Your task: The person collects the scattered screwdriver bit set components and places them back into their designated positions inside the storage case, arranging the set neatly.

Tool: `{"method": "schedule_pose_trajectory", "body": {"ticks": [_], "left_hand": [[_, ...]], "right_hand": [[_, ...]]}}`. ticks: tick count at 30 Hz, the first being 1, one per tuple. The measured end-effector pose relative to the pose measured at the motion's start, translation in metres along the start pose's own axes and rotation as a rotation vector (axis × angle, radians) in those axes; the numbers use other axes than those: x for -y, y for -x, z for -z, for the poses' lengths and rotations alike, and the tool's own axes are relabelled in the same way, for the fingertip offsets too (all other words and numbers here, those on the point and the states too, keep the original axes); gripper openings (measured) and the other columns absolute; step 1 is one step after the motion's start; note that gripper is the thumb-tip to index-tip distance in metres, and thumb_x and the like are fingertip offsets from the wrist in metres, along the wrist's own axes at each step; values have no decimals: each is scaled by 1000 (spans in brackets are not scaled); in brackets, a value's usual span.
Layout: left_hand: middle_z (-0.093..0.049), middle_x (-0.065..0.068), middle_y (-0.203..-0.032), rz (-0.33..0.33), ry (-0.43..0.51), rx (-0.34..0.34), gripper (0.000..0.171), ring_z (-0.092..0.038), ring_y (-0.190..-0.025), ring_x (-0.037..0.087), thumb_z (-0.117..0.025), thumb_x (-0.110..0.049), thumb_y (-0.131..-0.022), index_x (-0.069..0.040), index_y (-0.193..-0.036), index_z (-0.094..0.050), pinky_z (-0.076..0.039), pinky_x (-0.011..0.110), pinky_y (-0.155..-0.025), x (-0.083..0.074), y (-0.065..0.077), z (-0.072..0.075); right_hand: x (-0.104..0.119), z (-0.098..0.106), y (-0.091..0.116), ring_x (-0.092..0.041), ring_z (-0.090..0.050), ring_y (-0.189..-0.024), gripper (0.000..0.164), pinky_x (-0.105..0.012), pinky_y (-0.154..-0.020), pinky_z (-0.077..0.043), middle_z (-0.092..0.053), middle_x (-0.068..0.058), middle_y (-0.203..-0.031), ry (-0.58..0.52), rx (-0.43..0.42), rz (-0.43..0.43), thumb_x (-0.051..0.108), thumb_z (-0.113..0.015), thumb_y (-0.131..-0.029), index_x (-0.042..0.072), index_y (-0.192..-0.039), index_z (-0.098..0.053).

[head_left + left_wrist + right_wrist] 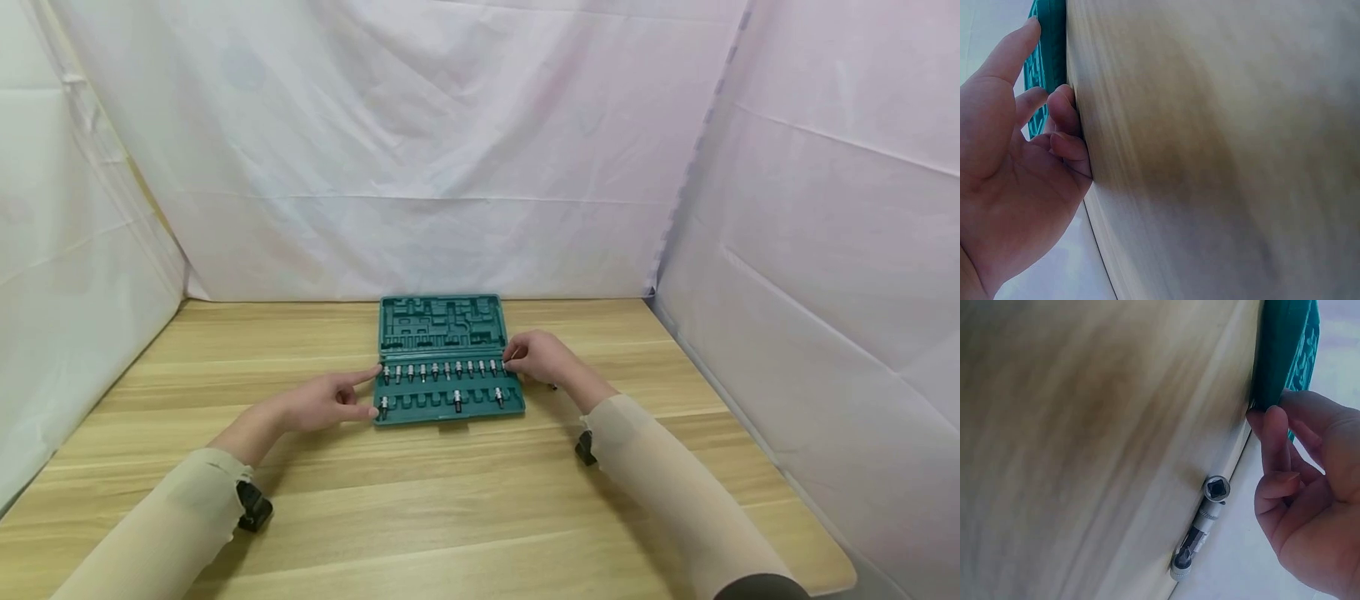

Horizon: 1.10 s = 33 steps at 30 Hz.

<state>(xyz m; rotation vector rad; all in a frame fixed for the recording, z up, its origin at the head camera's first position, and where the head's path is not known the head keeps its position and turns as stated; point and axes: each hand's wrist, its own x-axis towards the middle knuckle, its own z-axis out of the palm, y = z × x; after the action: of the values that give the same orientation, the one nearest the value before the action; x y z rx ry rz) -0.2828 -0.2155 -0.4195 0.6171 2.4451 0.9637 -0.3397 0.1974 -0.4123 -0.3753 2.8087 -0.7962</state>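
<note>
A green plastic case (442, 422) lies unfolded on the table. Socket bits (447, 372) line its upper row, and a few more, such as a socket bit (457, 402), sit apart in the lower row. At the case's left edge, my left hand (322, 402) rests its spread thumb and index finger; its other fingers are curled in the left wrist view. My right hand (542, 357) pinches at the upper row's right end, where a bit of metal, seemingly a socket bit (505, 365), shows by the fingertips. Most of that piece is hidden by the fingers.
Loose socket bits (1200, 528) lie on the wooden table (420, 517) beneath my right hand, right of the case. The case's moulded lid (442, 321) lies back toward the white cloth (420, 167), which hangs behind and at both sides.
</note>
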Motion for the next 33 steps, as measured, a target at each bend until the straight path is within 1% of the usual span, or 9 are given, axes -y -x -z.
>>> {"method": "schedule_pose_trajectory", "body": {"ticks": [4, 13, 16, 20, 23, 25, 28, 33], "left_hand": [[-53, 4, -85, -4, 2, 0, 89, -46, -77, 20, -76, -41, -105, -16, -176, -27, -40, 30, -67, -1, 0, 0], [-55, 4, -86, 2, -4, -1, 90, -47, -77, 20, -76, -42, -105, -17, -176, -27, -41, 30, -67, 0, 0, 1], [-55, 4, -86, 2, 0, 2, 90, -47, -77, 20, -76, -42, -105, -17, -176, -27, -41, 30, -67, 0, 0, 1], [-55, 4, -86, 4, 6, 7, 91, -47, -77, 20, -77, -43, -104, -18, -176, -27, -41, 30, -67, 0, 0, 0], [-54, 4, -86, 8, 10, 7, 91, -47, -76, 20, -77, -43, -104, -19, -176, -27, -41, 30, -67, 0, -1, -1], [-54, 4, -86, 6, 10, 7, 91, -47, -76, 20, -76, -43, -105, -19, -176, -26, -41, 31, -67, 0, -1, -1], [-54, 4, -85, 6, 9, 6, 90, -47, -76, 20, -76, -43, -105, -20, -176, -26, -41, 31, -67, 0, -2, -1], [-55, 4, -85, 10, 9, 4, 90, -47, -76, 20, -76, -42, -105, -19, -176, -26, -42, 31, -67, -1, -1, 0]], "right_hand": [[1, -1, 0, -17, -67, -80, 11, -34, -74, -57, -79, -4, -105, 26, -14, 2, 19, -74, -106, 12, -113, -80], [5, -2, 2, -18, -68, -79, 14, -33, -71, -56, -78, -6, -107, -4, -14, -36, 17, -72, -108, 10, -117, -81], [4, -1, 2, -18, -68, -80, 15, -35, -74, -57, -78, -6, -105, -3, -5, -27, 18, -72, -108, 11, -118, -80], [-2, 2, 4, -18, -69, -88, 17, -38, -81, -58, -78, -4, -109, 29, 12, 23, 24, -70, -109, 14, -120, -79], [-9, 7, 9, -18, -67, -95, 22, -39, -85, -57, -78, -2, -117, 38, 7, 60, 29, -68, -111, 17, -125, -79], [-14, 13, 14, -19, -66, -98, 24, -40, -86, -57, -77, -2, -120, 20, 1, 72, 30, -67, -111, 18, -127, -79], [-23, 21, 20, -20, -65, -98, 27, -40, -84, -56, -77, -3, -121, -18, -1, 87, 31, -65, -112, 16, -130, -79], [-37, 37, 27, -22, -68, -96, 32, -39, -82, -57, -78, -6, -120, -64, -9, 97, 32, -65, -111, 12, -133, -78]]}}
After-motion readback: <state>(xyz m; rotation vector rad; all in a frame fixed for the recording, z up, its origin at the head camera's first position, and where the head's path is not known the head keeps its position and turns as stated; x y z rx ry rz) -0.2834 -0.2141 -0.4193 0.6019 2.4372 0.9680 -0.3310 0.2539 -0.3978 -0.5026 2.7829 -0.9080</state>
